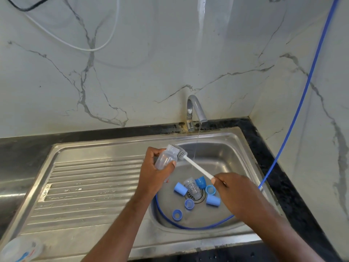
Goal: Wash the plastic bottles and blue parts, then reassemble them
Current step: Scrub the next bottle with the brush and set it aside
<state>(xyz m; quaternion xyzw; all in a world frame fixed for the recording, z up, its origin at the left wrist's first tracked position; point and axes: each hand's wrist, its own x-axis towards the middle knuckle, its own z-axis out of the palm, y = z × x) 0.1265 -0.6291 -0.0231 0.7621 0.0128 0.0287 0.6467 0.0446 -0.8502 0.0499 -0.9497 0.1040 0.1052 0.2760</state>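
From the head camera we see our left hand raised over the left edge of the sink basin, its fingers and thumb wrapped around a clear plastic bottle. The bottle is tilted, its long axis running from lower left to upper right, base toward our palm and open mouth pointing up and right toward the tap. Our right hand is clenched around the near end of a bottle brush. The brush's white handle slants up and left, nearly in line with the bottle, and its grey bristle head sits at the bottle's mouth; how far it reaches inside we cannot tell. A thin stream of water runs from the tap into the basin, just right of the brush head. On the basin floor a second clear bottle lies on its side over the drain, its long axis running away from us. The blue parts are scattered around it: a pale blue cap touching its left side, a darker blue cup at its right, another pale cap, and three blue rings. A blue hose comes down the right wall and curls around the basin floor. The ribbed drainboard stretches to the left.
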